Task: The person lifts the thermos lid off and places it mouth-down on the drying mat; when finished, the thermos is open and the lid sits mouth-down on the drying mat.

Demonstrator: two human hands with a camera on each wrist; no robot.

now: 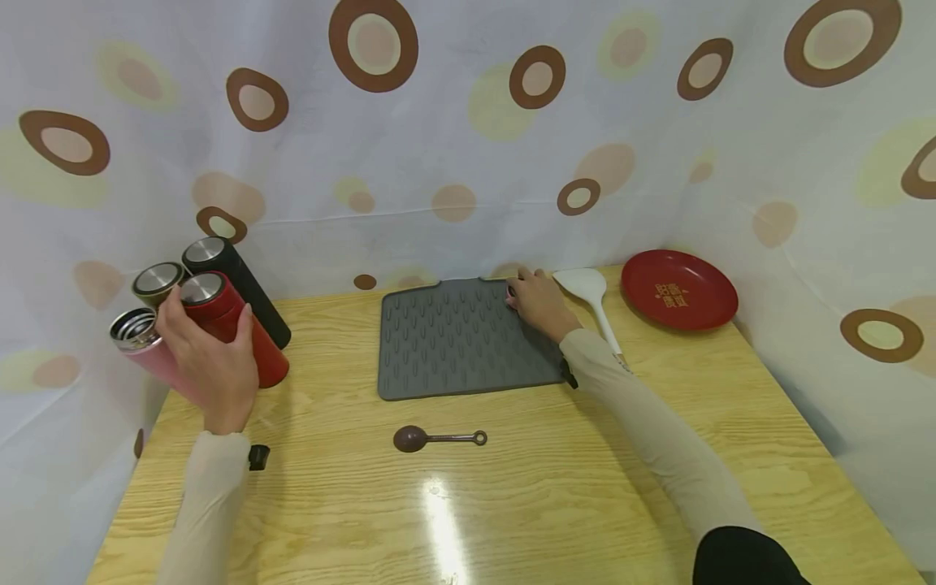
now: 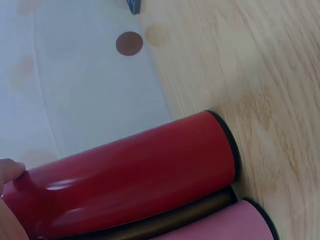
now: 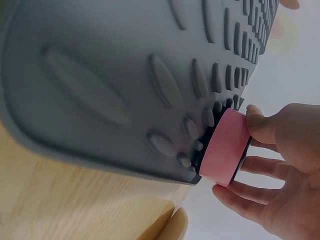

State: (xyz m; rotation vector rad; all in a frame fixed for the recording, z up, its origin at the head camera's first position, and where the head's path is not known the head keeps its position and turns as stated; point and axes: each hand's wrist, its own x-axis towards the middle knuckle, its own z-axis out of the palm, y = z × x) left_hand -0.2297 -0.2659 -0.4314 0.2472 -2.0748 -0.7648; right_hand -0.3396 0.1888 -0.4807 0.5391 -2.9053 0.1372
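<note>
In the head view, the left forearm (image 1: pixel 206 504) rises almost upright from the lower left, its pale sleeve ending at the wrist (image 1: pixel 227 418). The left hand (image 1: pixel 218 370), at middle left, shows its back, fingers bent in a grip and the thumb (image 1: pixel 244 325) set apart on the right. The right forearm (image 1: pixel 651 422) slants up from the lower right to the right hand (image 1: pixel 544 305), right of centre. The right wrist view has that hand entering from the right edge, thumb above the parted fingers (image 3: pixel 255 192), tips pinching.
</note>
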